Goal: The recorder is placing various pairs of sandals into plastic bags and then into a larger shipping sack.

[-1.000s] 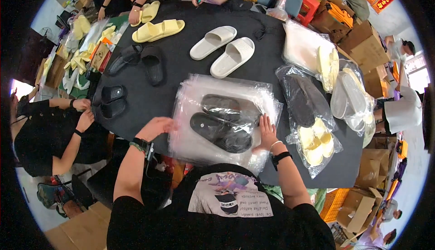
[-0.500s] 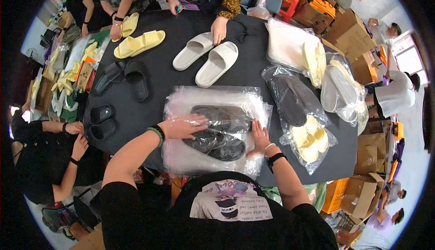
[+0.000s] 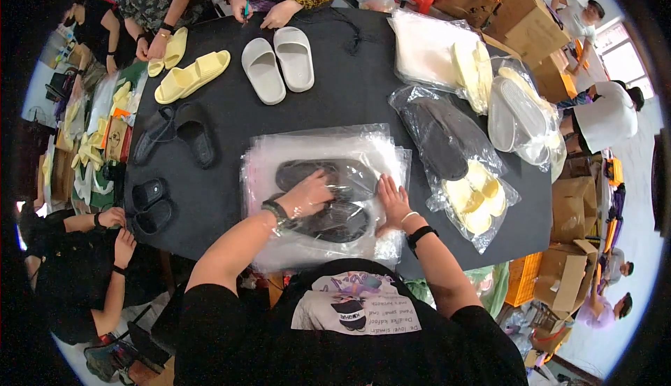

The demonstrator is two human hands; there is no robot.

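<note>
A pair of black slippers (image 3: 297,175) lies in clear plastic on a stack of clear plastic bags (image 3: 262,159) at the near edge of the table. My left hand (image 3: 307,195) bends its fingers closed on the slippers from the left. Glossy film shows around its wrist, but I cannot tell whether the hand is inside the bag or on top. Flat on the bag's right edge lies my right hand (image 3: 393,204), fingers stretched out and open, beside the slippers' ends.
Bagged dark slippers (image 3: 437,134), bagged yellow slippers (image 3: 477,197) and bagged white slippers (image 3: 517,117) lie to the right. Across the dark table (image 3: 231,124) stand grey slippers (image 3: 279,64) and yellow slippers (image 3: 192,77). Black pairs (image 3: 194,134) sit left. Other people's hands rest along the far and left edges.
My left hand has gone from lying outstretched to bent fingers, further over the slippers. My right hand stays flat. Across the table, a person's hand has left the grey slippers, which are turned and further away.
</note>
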